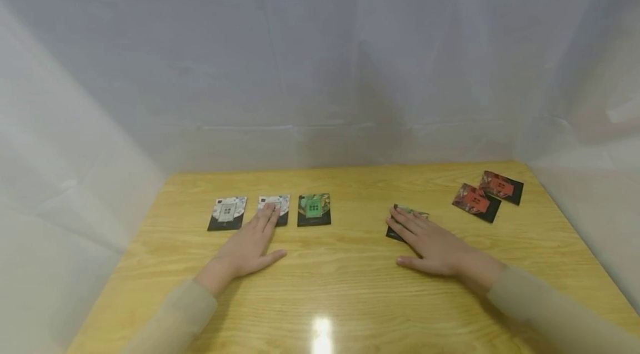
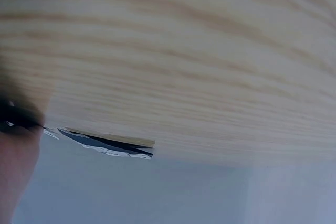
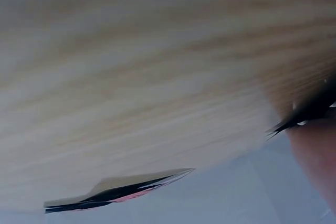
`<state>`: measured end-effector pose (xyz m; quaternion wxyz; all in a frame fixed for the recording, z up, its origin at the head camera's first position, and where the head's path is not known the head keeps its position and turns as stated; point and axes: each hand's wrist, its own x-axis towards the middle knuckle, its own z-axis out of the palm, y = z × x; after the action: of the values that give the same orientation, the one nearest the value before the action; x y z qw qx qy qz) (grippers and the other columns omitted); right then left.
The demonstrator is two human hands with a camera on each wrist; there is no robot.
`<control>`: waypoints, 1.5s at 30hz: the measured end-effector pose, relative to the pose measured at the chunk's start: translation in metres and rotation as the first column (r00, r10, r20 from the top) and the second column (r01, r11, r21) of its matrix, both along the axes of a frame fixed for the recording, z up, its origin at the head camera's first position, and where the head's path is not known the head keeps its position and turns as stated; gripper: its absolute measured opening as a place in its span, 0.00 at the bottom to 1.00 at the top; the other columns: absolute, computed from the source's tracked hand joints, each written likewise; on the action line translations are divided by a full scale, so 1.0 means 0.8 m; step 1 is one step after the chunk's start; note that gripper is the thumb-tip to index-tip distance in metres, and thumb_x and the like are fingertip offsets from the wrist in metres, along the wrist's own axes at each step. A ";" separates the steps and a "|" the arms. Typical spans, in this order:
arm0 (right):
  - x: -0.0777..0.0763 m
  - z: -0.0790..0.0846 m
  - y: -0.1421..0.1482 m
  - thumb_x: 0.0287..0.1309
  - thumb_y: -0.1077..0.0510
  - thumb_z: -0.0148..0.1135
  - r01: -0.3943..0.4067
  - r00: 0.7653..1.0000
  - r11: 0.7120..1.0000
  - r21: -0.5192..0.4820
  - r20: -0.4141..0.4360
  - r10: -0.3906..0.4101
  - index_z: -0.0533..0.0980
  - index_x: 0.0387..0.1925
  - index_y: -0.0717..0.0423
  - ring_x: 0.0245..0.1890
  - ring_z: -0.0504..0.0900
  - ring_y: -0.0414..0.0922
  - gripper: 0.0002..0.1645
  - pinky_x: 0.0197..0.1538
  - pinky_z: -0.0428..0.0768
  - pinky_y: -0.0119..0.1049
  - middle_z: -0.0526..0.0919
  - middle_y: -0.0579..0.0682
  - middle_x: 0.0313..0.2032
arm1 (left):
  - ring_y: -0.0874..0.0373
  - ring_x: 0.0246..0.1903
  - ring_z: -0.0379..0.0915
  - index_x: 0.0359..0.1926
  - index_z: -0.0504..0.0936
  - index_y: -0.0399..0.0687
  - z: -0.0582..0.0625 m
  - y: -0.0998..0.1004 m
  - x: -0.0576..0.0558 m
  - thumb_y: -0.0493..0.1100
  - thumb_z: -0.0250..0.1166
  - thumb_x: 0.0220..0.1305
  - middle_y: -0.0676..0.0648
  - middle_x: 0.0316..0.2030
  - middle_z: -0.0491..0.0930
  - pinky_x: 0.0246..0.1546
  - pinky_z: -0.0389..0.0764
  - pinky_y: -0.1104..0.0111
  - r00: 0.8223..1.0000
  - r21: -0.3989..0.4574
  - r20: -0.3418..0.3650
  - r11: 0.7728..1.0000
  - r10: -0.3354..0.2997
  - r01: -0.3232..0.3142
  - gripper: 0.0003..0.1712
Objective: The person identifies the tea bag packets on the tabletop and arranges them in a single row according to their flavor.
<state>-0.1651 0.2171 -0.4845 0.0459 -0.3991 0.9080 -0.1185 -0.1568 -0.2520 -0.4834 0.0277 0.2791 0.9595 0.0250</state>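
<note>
On the wooden table, my left hand (image 1: 250,245) rests with extended fingers on a white-and-black flat packet (image 1: 283,210), hiding part of it. Another white-and-black packet (image 1: 227,213) lies to its left, and a green-and-black packet (image 1: 314,210) to its right. My right hand (image 1: 432,244) lies across a second green-and-black packet (image 1: 394,234), fingers straight and covering most of it. In the left wrist view, the packet's dark edge (image 2: 18,116) shows beside the hand. The right wrist view has a dark packet edge (image 3: 315,103) against the fingers (image 3: 317,156).
Two red-and-black packets lie at the table's right: one (image 1: 476,203) nearer, its corner overlapping the other (image 1: 501,187) farther back. The wooden table (image 1: 345,287) runs back to a pale hanging sheet (image 1: 320,65), with sheets at both sides too.
</note>
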 end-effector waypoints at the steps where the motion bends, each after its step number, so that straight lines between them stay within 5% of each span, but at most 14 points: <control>1: -0.003 0.000 -0.003 0.76 0.35 0.56 -0.012 1.000 1.000 -0.004 -0.007 0.012 0.53 0.84 0.58 0.84 0.54 0.62 0.50 0.82 0.60 0.65 0.51 0.64 0.84 | 0.33 0.84 0.41 0.83 0.48 0.28 0.001 0.000 0.000 0.69 0.53 0.77 0.28 0.83 0.43 0.84 0.55 0.46 1.000 -0.002 -0.001 1.000 0.000 0.000 0.57; 45: -0.070 0.003 -0.083 0.77 0.33 0.52 -0.163 0.986 0.983 0.082 0.055 0.159 0.47 0.87 0.51 0.87 0.44 0.55 0.52 0.87 0.51 0.60 0.44 0.55 0.87 | 0.35 0.85 0.40 0.83 0.47 0.29 0.000 0.000 -0.002 0.71 0.51 0.77 0.29 0.84 0.42 0.85 0.53 0.48 1.000 -0.004 0.008 1.000 0.000 0.000 0.58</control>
<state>-0.2211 0.1508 -0.4822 0.0946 -0.4659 0.8757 -0.0847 -0.1580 -0.2521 -0.4838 0.0321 0.2788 0.9595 0.0240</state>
